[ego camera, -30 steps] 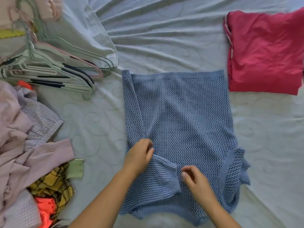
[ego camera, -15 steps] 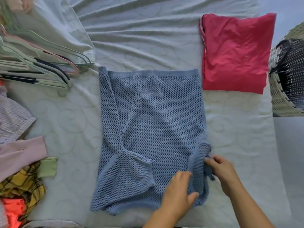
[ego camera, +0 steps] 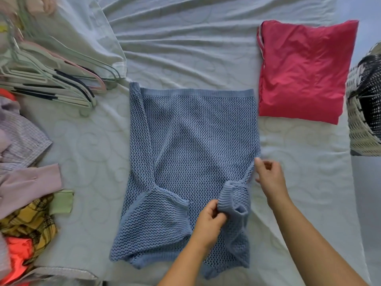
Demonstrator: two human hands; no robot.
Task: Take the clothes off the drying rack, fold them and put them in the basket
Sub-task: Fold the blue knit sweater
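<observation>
Head view.

- Blue sweater (ego camera: 191, 153) lies flat on the bed sheet (ego camera: 185, 38), mid-frame, hem edge away from the person. One sleeve is folded in across the body on the left side.
- Left hand (ego camera: 210, 221) pinches the ribbed cuff (ego camera: 226, 195) of the other sleeve. The sleeve is bunched and sits over the body, not yet laid flat.
- Right hand (ego camera: 270, 178) is at the sweater's right edge, fingers curled and touching the knit. Cannot tell whether it grips the edge or only steadies it.
- Step in hand, as judged: folding in the second sleeve. Best to pin the side fold with the right hand and lay the cuff down to mirror the first sleeve. Smooth rather than tug, since open knit likely stretches and skews.
- Red top (ego camera: 305, 73) lies folded, just beside the sweater's far right corner.
- Basket (ego camera: 358, 129) stands at the right edge of frame, apart from the sweater.
- Heap of unfolded clothes (ego camera: 24, 182) and hangers (ego camera: 51, 79) are on the left.
</observation>
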